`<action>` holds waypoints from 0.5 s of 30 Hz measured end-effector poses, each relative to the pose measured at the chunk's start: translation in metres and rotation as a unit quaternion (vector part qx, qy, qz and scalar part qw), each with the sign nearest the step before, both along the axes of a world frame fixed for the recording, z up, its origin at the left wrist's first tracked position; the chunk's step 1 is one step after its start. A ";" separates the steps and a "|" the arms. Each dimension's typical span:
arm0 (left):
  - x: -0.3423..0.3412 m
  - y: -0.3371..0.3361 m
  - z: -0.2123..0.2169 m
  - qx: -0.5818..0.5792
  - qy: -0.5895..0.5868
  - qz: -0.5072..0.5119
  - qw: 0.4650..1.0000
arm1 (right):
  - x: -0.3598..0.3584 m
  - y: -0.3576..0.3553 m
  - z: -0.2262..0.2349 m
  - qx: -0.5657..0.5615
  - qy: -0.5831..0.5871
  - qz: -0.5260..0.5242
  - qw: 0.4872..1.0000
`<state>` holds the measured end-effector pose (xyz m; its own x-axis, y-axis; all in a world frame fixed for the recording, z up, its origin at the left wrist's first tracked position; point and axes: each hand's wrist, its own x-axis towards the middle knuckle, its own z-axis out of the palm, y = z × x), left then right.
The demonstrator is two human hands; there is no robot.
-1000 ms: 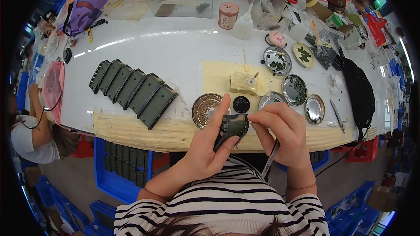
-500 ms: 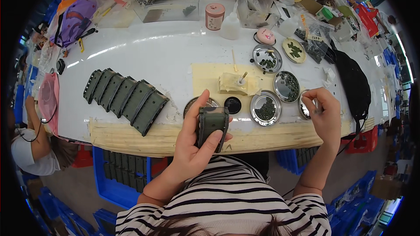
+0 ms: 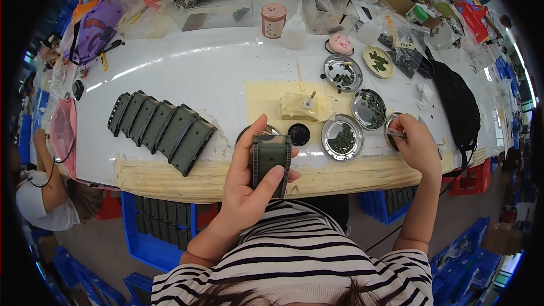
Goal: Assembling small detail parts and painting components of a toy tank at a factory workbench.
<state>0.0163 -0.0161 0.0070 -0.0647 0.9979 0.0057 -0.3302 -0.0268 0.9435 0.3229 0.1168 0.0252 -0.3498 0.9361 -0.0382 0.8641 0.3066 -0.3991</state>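
Observation:
My left hand (image 3: 241, 184) is wrapped round a green camouflage plastic casing (image 3: 271, 161) with ribbed dark edges, held upright above the table's front edge. My thumb presses on its face. At the right, my right hand (image 3: 418, 143) pinches slim metal tweezers (image 3: 398, 133), their tips over a small round metal dish (image 3: 391, 136) that the hand partly covers. Beside it stand a dish of small dark green pieces (image 3: 343, 139) and another metal dish (image 3: 369, 109) with larger pieces. A small black round cup (image 3: 298, 135) sits just right of the casing.
A row of similar green casings (image 3: 161, 127) lies at the left. Behind my hands is a tape-covered block (image 3: 300, 107) with a stick in it. A white squeeze bottle (image 3: 294, 33) and pink tin (image 3: 273, 21) stand farther back. A black bag (image 3: 456, 107) lies far right.
My right hand has come down and slightly left to the small metal dish, with the tweezers now showing. My left hand and the casing have shifted a little left.

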 end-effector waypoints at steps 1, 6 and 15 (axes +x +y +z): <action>0.000 0.000 0.000 0.000 -0.005 -0.002 1.000 | -0.001 0.000 0.000 0.005 -0.012 0.010 1.000; 0.003 0.001 -0.001 0.013 -0.035 0.016 0.999 | -0.003 -0.005 -0.006 0.110 0.030 0.003 0.993; 0.003 0.000 -0.004 0.008 -0.033 -0.046 0.998 | -0.033 -0.021 0.017 0.132 0.199 -0.012 0.971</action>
